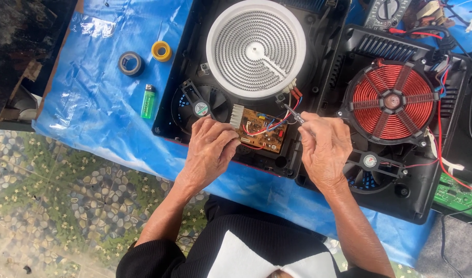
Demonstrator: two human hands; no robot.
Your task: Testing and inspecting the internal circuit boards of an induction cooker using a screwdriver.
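Note:
My left hand [211, 149] rests on the near edge of a brown circuit board [261, 128] inside an opened black cooker housing [170, 110]. My right hand [324, 149] grips a thin metal tool [293, 114] whose tip points at the red wires by the board's far right corner. A white round heating coil [256, 48] sits in the housing above the board. A small black fan [201, 106] lies left of the board.
A second open cooker with a red copper coil [392, 101] and its own fan [369, 163] lies to the right. On the blue plastic sheet [102, 103] lie a green lighter [148, 101], a black tape roll [130, 63] and a yellow tape roll [161, 50]. A multimeter [386, 11] sits at the far edge.

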